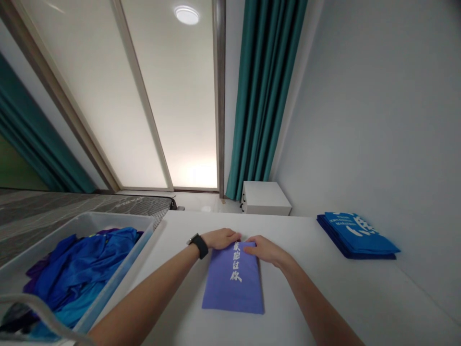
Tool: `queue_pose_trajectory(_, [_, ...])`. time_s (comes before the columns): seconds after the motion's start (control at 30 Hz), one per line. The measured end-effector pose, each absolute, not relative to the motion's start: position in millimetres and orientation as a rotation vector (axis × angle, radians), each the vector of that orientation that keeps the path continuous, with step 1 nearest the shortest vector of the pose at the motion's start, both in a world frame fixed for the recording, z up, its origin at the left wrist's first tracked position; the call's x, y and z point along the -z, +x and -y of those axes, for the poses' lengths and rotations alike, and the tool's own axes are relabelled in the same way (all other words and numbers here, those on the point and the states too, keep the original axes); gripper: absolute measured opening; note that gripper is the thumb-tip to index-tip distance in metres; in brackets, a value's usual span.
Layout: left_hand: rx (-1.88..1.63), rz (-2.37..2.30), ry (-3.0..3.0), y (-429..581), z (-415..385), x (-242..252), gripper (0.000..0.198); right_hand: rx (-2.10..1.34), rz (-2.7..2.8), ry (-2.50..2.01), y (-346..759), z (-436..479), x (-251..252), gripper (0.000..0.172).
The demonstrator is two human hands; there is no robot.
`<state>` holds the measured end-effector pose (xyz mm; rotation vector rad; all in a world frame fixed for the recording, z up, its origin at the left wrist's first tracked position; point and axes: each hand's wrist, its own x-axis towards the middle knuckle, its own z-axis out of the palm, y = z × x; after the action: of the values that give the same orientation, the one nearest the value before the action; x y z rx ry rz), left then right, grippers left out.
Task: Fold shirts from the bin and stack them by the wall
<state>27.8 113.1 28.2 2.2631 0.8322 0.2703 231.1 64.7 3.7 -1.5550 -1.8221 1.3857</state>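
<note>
Fingers (pixel 232 236) of both hands lie flat and nearly closed together along the far edge of a folded purple shirt (pixel 233 283), pressing it to the white table (pixel 324 288) rather than gripping it. From my remote seat I see the left hand (pixel 220 238), a black watch (pixel 199 245) at its wrist, resting palm down on the far left corner of the cloth, while the right hand (pixel 266 251) rests palm down on the far right corner, its fingertips almost meeting those of the left. I cannot tell whether any fingertip curls under the hem. The shirt is a smooth, matte, narrow rectangle with crisp edges, white characters running down its middle, and it extends from under the fingers toward me, lying between the two bare forearms. Well apart on the right, near the pale wall, a stack of folded blue shirts (pixel 356 235) sits flat and square-cornered, white lettering on top. At the left, a translucent plastic bin (pixel 108 221) holds a rumpled, glossy heap of blue and purple clothes (pixel 82 269). Beyond the table stand a small white cabinet (pixel 264 198), pleated teal curtains (pixel 264 96) and frosted sliding panels (pixel 151 105), brightly lit.
</note>
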Motion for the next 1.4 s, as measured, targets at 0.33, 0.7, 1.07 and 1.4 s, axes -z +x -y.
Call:
queue_pose_trajectory(0.33, [0.002,-0.9,2.041,12.3,-117.1,-32.8,0.052,-1.631,1.704,-1.479,254.2,-60.5,-17.3,0.036])
queue_pose_trajectory(0.7, [-0.414,-0.795,1.124,22.2,-79.1,-21.6,0.043,-1.608,1.332,-1.432,275.0,-40.7,-19.1,0.045])
queue_pose_trajectory(1.07, [-0.481,-0.727,0.901,87.9,-60.5,-10.2,0.049,-1.323,1.246,-1.592,329.4,-17.9,-8.2,0.042])
queue_pose_trajectory(1.4, [-0.372,-0.688,0.998,167.3,-61.4,0.7,0.054,-1.233,1.16,-1.649,404.3,4.3,-5.4,0.036])
